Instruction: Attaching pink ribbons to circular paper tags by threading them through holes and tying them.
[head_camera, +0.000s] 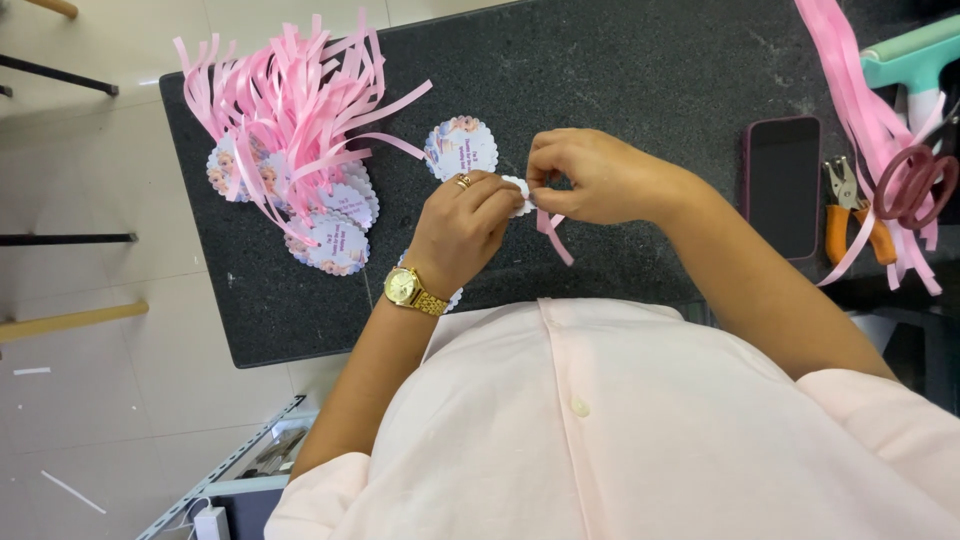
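Together, left hand (462, 228) and right hand (585, 175) pinched a scalloped tag (519, 195) between closed fingertips, pink ribbon (553, 232) dangling just below.

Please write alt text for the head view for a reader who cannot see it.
Two hands, left hand and right hand, pinch a scalloped paper tag with pink ribbon over a black countertop. Finished ribboned tags lie left; a phone lies right.
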